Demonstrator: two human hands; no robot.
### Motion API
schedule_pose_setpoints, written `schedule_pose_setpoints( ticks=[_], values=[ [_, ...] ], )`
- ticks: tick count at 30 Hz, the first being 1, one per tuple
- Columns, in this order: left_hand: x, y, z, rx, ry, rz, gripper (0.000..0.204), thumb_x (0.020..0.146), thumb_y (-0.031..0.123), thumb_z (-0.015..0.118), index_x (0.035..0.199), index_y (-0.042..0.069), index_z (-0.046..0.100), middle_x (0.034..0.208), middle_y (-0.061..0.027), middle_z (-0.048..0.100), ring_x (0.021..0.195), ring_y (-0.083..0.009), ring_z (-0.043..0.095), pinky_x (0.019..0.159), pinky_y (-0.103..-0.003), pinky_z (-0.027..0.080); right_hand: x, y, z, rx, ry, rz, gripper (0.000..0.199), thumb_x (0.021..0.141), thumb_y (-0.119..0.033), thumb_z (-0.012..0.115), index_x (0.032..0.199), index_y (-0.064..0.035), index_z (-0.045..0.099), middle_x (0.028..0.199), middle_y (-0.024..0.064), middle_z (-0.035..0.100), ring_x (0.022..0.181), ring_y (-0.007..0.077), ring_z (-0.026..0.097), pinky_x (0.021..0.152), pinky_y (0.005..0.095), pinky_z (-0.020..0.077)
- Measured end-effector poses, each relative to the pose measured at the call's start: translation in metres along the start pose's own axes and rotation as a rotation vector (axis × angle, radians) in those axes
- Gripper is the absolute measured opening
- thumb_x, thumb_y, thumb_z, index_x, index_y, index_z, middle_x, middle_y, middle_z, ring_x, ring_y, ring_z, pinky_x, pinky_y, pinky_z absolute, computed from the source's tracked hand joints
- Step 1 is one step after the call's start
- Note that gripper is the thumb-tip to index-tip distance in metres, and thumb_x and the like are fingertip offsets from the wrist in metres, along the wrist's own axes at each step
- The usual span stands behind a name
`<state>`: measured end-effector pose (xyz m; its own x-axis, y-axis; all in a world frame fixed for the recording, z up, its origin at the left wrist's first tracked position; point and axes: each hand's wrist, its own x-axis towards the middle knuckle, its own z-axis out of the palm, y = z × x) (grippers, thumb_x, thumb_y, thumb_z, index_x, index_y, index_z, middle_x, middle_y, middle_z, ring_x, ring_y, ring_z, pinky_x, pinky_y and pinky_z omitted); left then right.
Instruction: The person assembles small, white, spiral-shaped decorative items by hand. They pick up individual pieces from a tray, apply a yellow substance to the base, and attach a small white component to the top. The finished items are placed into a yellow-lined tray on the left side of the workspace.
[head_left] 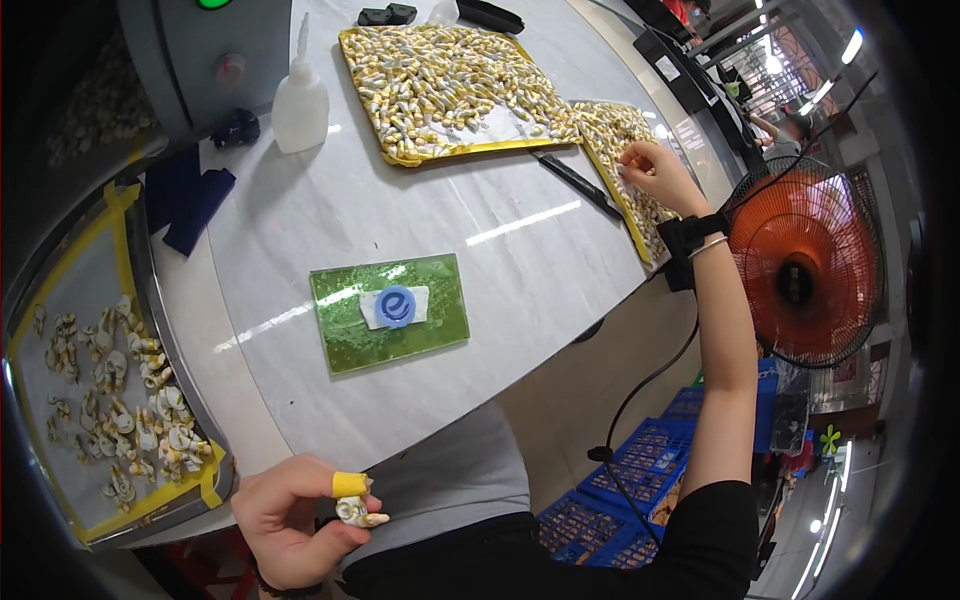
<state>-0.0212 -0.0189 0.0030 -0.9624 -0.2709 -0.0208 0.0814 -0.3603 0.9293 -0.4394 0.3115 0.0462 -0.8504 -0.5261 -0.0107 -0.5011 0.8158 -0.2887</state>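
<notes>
At the table's near edge, my left hand (285,520) pinches a small white-and-yellow figurine (356,511) between thumb and a finger wrapped in yellow tape. My right hand (662,176) reaches out to the far right, over a tray (614,200) covered with tiny white-and-yellow pieces. Its fingertips are drawn together; what is between them is too small to make out. Between the hands, a green glass-like plate (435,338) lies on the table, with a white patch (421,302) under a round blue piece (396,307).
A larger tray (480,148) of tiny pieces lies farther back, a black bar (577,184) beside it. Left stand a white squeeze bottle (300,112), a grey machine (215,60) and a taped tray (60,270) of figurines. An orange fan (800,250) and blue crates (650,455) stand right.
</notes>
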Motion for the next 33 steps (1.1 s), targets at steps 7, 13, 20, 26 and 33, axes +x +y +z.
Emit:
schedule_pose_setpoints(
  ticks=[7, 13, 20, 26, 33],
  values=[
    [0.0, 0.002, 0.006, -0.058, 0.044, 0.018, 0.027, 0.071, 0.009, 0.077, 0.087, -0.008, 0.064, 0.074, -0.0146, 0.065, 0.069, -0.0186, 0.065, 0.064, -0.026, 0.051, -0.005, 0.004, 0.005, 0.084, 0.039, 0.032, 0.014, 0.075, -0.008, 0.066, 0.081, 0.0015, 0.058, 0.065, 0.0056, 0.059, 0.062, 0.0109, 0.056, 0.057, 0.0258, 0.045],
    [0.001, 0.003, 0.004, -0.058, 0.023, 0.017, 0.028, 0.071, 0.011, 0.078, 0.086, -0.008, 0.064, 0.074, -0.0147, 0.065, 0.067, -0.0188, 0.066, 0.063, -0.026, 0.052, -0.008, -0.001, -0.002, -0.042, -0.005, 0.094, 0.014, 0.077, -0.009, 0.065, 0.081, 0.0002, 0.055, 0.07, 0.006, 0.059, 0.064, 0.0123, 0.056, 0.06, 0.026, 0.0458],
    [0.002, 0.003, 0.004, -0.026, -0.006, 0.0, 0.03, 0.069, 0.012, 0.079, 0.086, -0.008, 0.064, 0.075, -0.0147, 0.066, 0.067, -0.018, 0.065, 0.063, -0.026, 0.051, -0.036, -0.099, 0.0, 0.342, 0.18, -0.176, 0.007, 0.086, -0.005, 0.06, 0.091, 0.0, 0.059, 0.076, -0.0012, 0.059, 0.071, 0.0038, 0.055, 0.063, 0.0186, 0.0437],
    [-0.003, 0.005, 0.002, -0.073, 0.065, -0.003, 0.031, 0.067, 0.011, 0.08, 0.087, -0.008, 0.064, 0.075, -0.0148, 0.066, 0.067, -0.0182, 0.065, 0.063, -0.027, 0.051, -0.077, -0.229, 0.04, 0.244, -0.031, -0.786, 0.019, 0.073, 0.003, 0.066, 0.091, -0.0035, 0.066, 0.08, 0.0082, 0.062, 0.07, 0.0226, 0.061, 0.061, 0.031, 0.0494],
    [-0.002, 0.006, 0.004, -0.029, 0.031, -0.014, 0.04, 0.073, 0.025, 0.078, 0.088, -0.006, 0.058, 0.074, -0.0131, 0.061, 0.064, -0.0166, 0.061, 0.058, -0.024, 0.048, -0.078, -0.248, 0.065, -0.028, 0.089, -1.043, 0.02, 0.066, -0.003, 0.061, 0.086, 0.001, 0.058, 0.079, 0.007, 0.055, 0.07, 0.0208, 0.054, 0.059, 0.0294, 0.0493]
  ],
)
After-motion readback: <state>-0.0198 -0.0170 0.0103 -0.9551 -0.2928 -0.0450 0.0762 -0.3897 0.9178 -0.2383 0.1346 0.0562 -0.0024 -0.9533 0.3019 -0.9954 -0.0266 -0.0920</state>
